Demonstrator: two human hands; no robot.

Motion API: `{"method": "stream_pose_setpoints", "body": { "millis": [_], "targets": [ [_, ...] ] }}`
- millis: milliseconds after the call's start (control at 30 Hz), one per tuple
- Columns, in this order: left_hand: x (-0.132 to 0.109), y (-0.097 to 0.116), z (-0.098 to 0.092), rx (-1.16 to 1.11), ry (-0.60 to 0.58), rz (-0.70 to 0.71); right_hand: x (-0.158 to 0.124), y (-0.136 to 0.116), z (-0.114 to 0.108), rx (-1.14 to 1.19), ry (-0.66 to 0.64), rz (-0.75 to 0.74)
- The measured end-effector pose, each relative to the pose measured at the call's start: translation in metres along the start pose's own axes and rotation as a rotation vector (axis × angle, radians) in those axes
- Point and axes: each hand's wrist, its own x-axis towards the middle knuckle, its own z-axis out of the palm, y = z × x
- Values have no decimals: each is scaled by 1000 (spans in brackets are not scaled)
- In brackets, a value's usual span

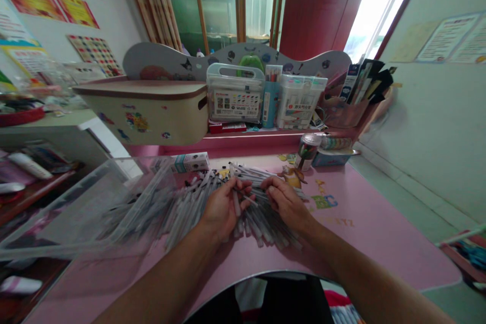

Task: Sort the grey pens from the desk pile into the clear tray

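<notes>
My left hand (222,207) is curled, palm up, around a pen (237,203) with a pale translucent barrel. A thin stick-like piece crosses its fingers; I cannot tell if it is part of the same pen. Just to the right, my right hand (286,202) is closed in a pinch, and what lies between its fingertips is too small to make out. Beneath and between both hands spreads a pile of similar pens (261,230), some with dark ends. Another heap of pens (186,212) lies left of my left hand.
A clear plastic box (56,250) with pens inside stands tilted at the left. Behind are a small carton (191,162), a lidded cream bin (152,119), marker cases (235,96) and a round jar (307,149). The pink desk (379,243) curves in front of my legs.
</notes>
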Motion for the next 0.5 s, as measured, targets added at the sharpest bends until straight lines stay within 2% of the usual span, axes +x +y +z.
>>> {"method": "stream_pose_setpoints", "body": {
  "millis": [133, 233, 333, 500],
  "targets": [
    [-3, -2, 2, -97, -51, -192, 0, -2, 1, -133, 190, -171],
    [-6, -14, 3, -142, -122, -305, -3, -2, 5, -182, 251, -265],
    [-8, -25, 4, -189, -169, -361, -6, 0, 9, -191, 240, -331],
    [-11, -34, 9, -257, -116, -378, -8, 0, 11, -400, 145, -403]
  ]
}}
